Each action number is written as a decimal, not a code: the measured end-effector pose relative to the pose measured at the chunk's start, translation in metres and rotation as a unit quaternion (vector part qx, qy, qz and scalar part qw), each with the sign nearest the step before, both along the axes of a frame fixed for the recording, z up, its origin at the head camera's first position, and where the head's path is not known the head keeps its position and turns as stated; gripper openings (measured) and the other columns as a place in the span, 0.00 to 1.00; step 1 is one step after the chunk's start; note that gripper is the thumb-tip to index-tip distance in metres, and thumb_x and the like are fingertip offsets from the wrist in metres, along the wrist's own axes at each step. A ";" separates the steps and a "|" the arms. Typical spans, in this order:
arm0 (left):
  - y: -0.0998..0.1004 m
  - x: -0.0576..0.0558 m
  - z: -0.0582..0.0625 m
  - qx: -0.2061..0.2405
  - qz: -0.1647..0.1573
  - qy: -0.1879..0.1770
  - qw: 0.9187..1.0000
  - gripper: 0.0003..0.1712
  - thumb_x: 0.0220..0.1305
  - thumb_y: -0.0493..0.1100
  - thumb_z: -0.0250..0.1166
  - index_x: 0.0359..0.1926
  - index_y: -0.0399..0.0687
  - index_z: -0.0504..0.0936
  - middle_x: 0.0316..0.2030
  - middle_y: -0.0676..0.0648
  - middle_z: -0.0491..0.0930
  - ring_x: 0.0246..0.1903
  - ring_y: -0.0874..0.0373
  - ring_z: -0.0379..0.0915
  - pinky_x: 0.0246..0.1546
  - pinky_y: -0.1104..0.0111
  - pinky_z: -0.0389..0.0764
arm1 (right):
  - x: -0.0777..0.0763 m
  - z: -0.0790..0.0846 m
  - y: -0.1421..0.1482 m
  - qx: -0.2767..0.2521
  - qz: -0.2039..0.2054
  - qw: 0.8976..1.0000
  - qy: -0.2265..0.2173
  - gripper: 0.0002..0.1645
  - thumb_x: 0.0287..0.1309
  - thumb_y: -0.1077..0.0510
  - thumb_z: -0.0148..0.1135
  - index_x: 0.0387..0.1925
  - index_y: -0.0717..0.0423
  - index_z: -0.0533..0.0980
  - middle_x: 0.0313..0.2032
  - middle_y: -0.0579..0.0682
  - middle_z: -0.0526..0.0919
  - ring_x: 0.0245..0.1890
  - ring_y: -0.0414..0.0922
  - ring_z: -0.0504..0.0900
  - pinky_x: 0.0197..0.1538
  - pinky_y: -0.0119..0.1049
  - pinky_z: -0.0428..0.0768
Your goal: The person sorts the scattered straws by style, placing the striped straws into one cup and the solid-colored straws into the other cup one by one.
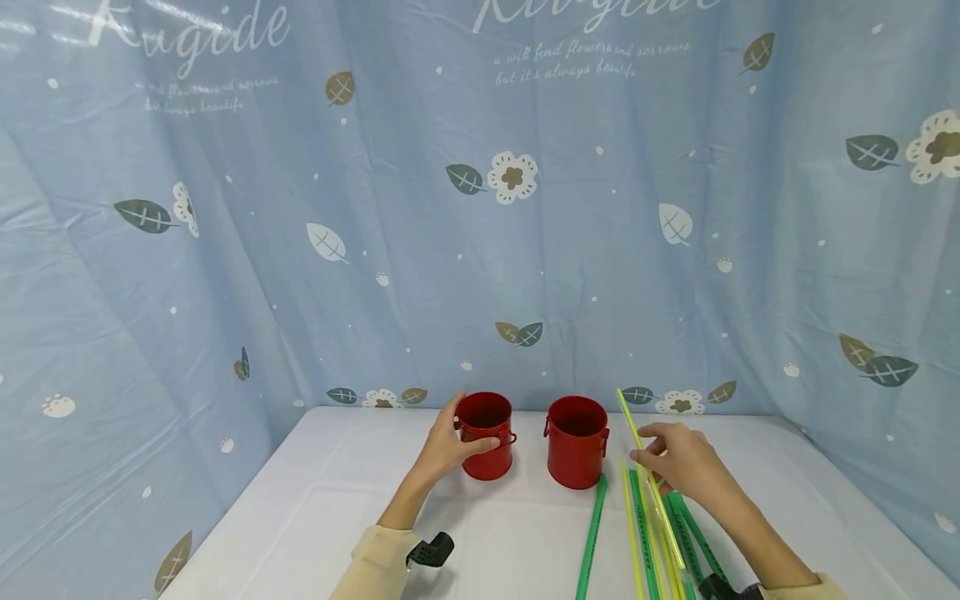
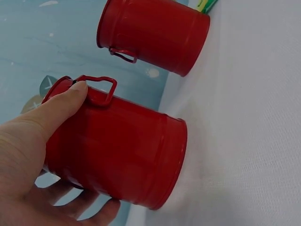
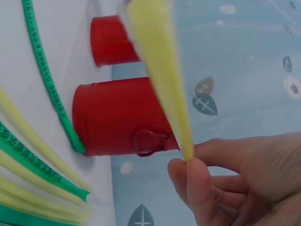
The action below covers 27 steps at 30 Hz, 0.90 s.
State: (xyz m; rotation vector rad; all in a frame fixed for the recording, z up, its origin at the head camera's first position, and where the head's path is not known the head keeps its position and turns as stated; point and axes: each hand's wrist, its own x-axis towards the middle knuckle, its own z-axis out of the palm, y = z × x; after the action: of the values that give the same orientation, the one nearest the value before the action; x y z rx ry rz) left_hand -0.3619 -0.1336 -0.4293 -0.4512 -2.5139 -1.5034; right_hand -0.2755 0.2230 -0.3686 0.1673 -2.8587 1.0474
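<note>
My left hand [image 1: 442,448] holds the left red bucket [image 1: 489,465] around its side, thumb by the small wire handle [image 2: 110,92] and fingers behind the far side. The bucket stands upright on the table. Between thumb and fingertips, my right hand [image 1: 688,465] pinches a long thin yellow strip [image 3: 162,61]; its upper end leans toward the second red bucket [image 1: 576,457]. That bucket stands upright to the right of the first, apart from it. Below my right hand lie several yellow strips [image 1: 632,533] and green strips [image 1: 643,521] with dark printing.
A single green strip [image 1: 592,537] lies apart, its far end near the base of the right bucket. White cloth covers the table [image 1: 300,500]. A blue patterned curtain [image 1: 420,275] hangs behind the table and along its sides.
</note>
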 end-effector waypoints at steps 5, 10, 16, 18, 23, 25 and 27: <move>-0.001 0.000 0.000 0.005 -0.007 -0.001 1.000 0.58 0.52 0.54 0.75 0.75 0.43 0.53 0.67 0.40 0.65 0.61 0.43 0.66 0.51 0.51 0.82 | -0.003 0.004 -0.001 -0.018 0.010 0.999 0.037 0.30 0.58 0.57 0.68 0.59 0.68 0.73 0.31 0.51 0.86 0.16 0.43 0.81 0.21 0.34 0.82; -0.001 0.001 0.000 0.004 -0.008 -0.003 1.000 0.56 0.52 0.55 0.75 0.75 0.44 0.54 0.67 0.40 0.66 0.61 0.42 0.67 0.51 0.52 0.82 | -0.007 0.010 -0.006 -0.023 0.012 0.998 0.064 0.29 0.59 0.56 0.67 0.59 0.66 0.72 0.33 0.54 0.86 0.18 0.40 0.82 0.23 0.32 0.83; -0.002 0.000 0.001 0.004 -0.007 -0.010 1.000 0.55 0.53 0.57 0.74 0.75 0.46 0.54 0.67 0.41 0.66 0.61 0.42 0.67 0.51 0.53 0.82 | -0.012 0.016 -0.012 -0.026 0.013 0.995 0.092 0.27 0.60 0.55 0.66 0.57 0.65 0.73 0.36 0.56 0.86 0.20 0.39 0.83 0.25 0.32 0.83; -0.001 0.000 0.001 0.005 -0.009 -0.009 1.000 0.55 0.53 0.57 0.74 0.75 0.45 0.55 0.67 0.41 0.66 0.60 0.42 0.67 0.51 0.52 0.81 | -0.014 0.017 -0.014 -0.030 0.014 0.995 0.099 0.27 0.61 0.54 0.66 0.57 0.64 0.72 0.36 0.56 0.86 0.20 0.38 0.83 0.25 0.32 0.83; -0.002 0.001 0.002 0.012 -0.010 -0.013 1.000 0.55 0.52 0.58 0.74 0.74 0.47 0.55 0.66 0.42 0.67 0.61 0.42 0.68 0.52 0.52 0.81 | -0.019 0.022 -0.020 -0.055 0.018 0.992 0.108 0.26 0.63 0.56 0.64 0.59 0.63 0.71 0.37 0.57 0.85 0.22 0.39 0.84 0.26 0.32 0.84; -0.002 0.001 0.003 0.015 -0.008 -0.018 1.000 0.55 0.52 0.59 0.74 0.74 0.49 0.55 0.66 0.43 0.67 0.61 0.43 0.68 0.52 0.52 0.81 | -0.021 0.023 -0.023 -0.067 0.023 0.991 0.113 0.25 0.63 0.57 0.64 0.59 0.63 0.71 0.38 0.59 0.85 0.24 0.40 0.85 0.27 0.32 0.85; -0.002 0.001 0.002 0.015 -0.008 -0.020 1.000 0.55 0.52 0.59 0.74 0.74 0.49 0.55 0.66 0.43 0.67 0.61 0.42 0.67 0.52 0.52 0.81 | -0.022 0.024 -0.026 -0.076 0.031 0.989 0.120 0.25 0.63 0.58 0.63 0.58 0.64 0.71 0.39 0.60 0.85 0.26 0.42 0.85 0.27 0.33 0.85</move>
State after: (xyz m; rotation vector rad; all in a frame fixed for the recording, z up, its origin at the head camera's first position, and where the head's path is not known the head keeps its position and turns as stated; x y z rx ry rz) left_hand -0.3611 -0.1357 -0.4268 -0.4416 -2.5190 -1.5684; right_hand -0.2979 0.1973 -0.3447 0.3473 -2.5632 1.1633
